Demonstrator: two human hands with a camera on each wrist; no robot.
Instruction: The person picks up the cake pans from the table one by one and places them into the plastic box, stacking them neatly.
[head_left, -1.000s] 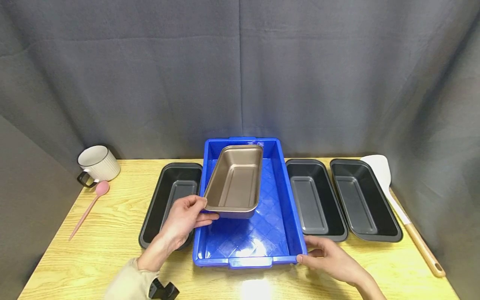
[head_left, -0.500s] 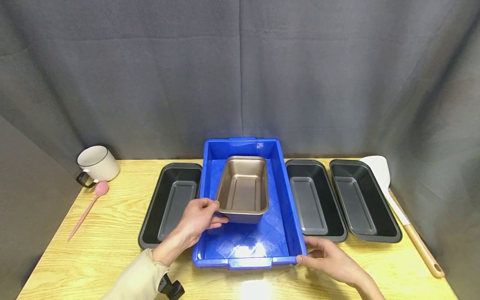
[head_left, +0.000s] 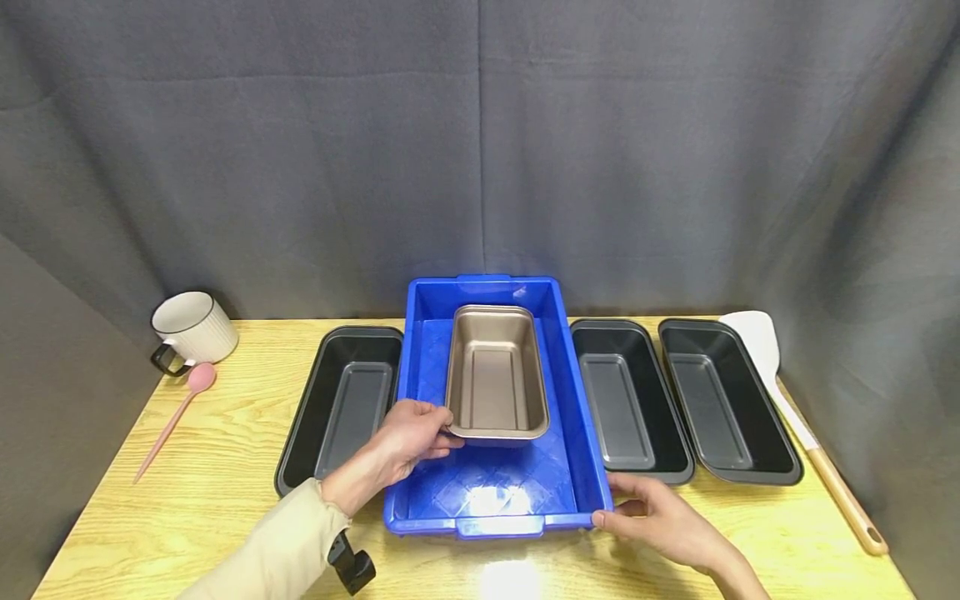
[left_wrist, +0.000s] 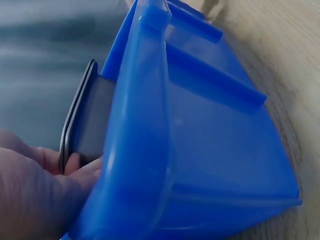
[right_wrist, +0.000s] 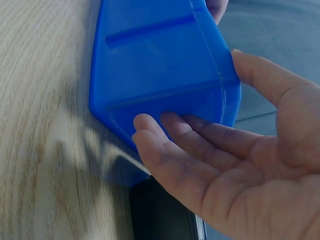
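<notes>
My left hand (head_left: pixel 416 435) pinches the near left corner of a gold-brown loaf pan (head_left: pixel 498 383), thumb on top and fingers beneath. The pan overlaps the inside of a deep blue plastic tray (head_left: pixel 501 527). In the left wrist view the pan's grey side (left_wrist: pixel 95 117) shows above the tray wall, with two parallel edge lines along its rim. At the tray's near right corner my right hand (head_left: pixel 660 518) holds on, its thumb at the rim and its fingers bent against the outer wall (right_wrist: pixel 165 65).
One black loaf pan (head_left: pixel 356 408) lies left of the tray, and two more, a nearer (head_left: pixel 618 408) and a farther one (head_left: pixel 712 408), lie right. A white spatula (head_left: pixel 757 342) with a wooden handle sits far right. A white mug (head_left: pixel 202 333) and pink spoon (head_left: pixel 201 377) are far left.
My left hand has carried the gold-brown loaf pan rightward and a little nearer, from the tray's left side to its middle, straightening it. The right hand stays at the corner.
</notes>
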